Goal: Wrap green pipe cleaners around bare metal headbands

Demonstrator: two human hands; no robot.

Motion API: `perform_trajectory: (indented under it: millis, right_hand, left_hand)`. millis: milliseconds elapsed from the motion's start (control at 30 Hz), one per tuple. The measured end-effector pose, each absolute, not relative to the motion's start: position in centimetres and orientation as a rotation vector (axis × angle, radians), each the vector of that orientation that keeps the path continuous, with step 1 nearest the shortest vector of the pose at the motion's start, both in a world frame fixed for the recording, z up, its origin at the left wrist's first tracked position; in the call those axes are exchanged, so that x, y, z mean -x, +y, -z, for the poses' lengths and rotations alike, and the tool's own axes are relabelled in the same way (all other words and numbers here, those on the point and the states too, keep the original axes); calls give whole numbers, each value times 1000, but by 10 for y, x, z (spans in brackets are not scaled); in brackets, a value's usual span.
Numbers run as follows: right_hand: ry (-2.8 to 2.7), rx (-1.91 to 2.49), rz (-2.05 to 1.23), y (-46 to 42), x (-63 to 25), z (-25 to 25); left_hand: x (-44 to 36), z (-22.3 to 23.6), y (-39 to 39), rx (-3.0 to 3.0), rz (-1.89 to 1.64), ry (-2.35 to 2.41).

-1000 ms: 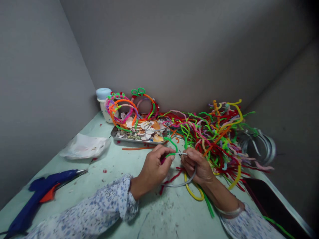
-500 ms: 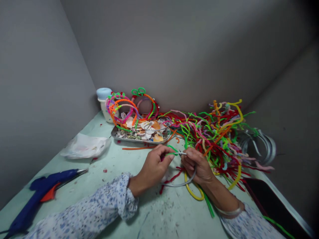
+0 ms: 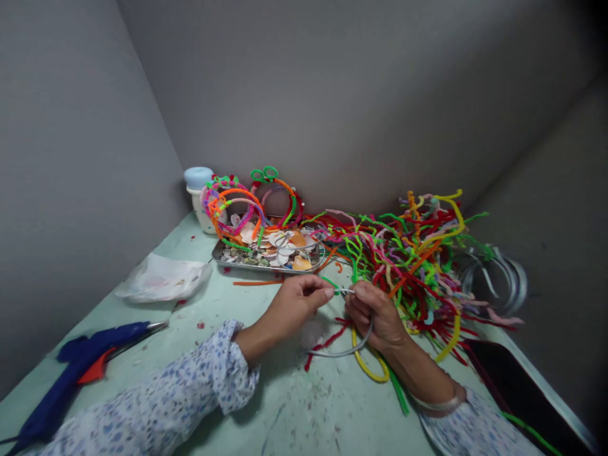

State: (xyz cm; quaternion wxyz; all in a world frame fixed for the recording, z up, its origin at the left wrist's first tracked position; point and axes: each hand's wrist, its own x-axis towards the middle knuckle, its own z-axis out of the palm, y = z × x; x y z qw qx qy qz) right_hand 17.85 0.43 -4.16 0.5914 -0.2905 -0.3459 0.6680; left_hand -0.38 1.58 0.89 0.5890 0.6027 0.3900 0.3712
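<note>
Head view has the left hand [image 3: 292, 307] pinching a green pipe cleaner [image 3: 331, 283] near the tip of a grey band [image 3: 339, 354] gripped by the right hand [image 3: 377, 313] above the surface [image 3: 294, 405], wrapping seemingly just begun, its visible arc bare.

A blue-lidded jar [image 3: 196, 200] stands beyond a white packet [image 3: 162, 278] and a glue gun [image 3: 80, 359] (blue, orange-triggered).

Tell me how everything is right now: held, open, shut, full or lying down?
Left hand, pinching green fuzzy stick.
Right hand, closed on grey hoop.
Grey hoop, held, curved.
Jar, upright, lid on.
Tray, holding shells.
Glue gun, lying down.
Plastic bag, lying down.
Colourful hoops, wrapped.
Fuzzy heap, tangled.
</note>
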Motion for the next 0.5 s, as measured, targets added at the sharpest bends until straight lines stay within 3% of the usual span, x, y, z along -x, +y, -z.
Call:
perform_trajectory:
  millis: [500]
  right_hand:
    - [-821,702,-1553,3,-178,41]
  left_hand:
    - [5,-10,18,-1313,-771,942]
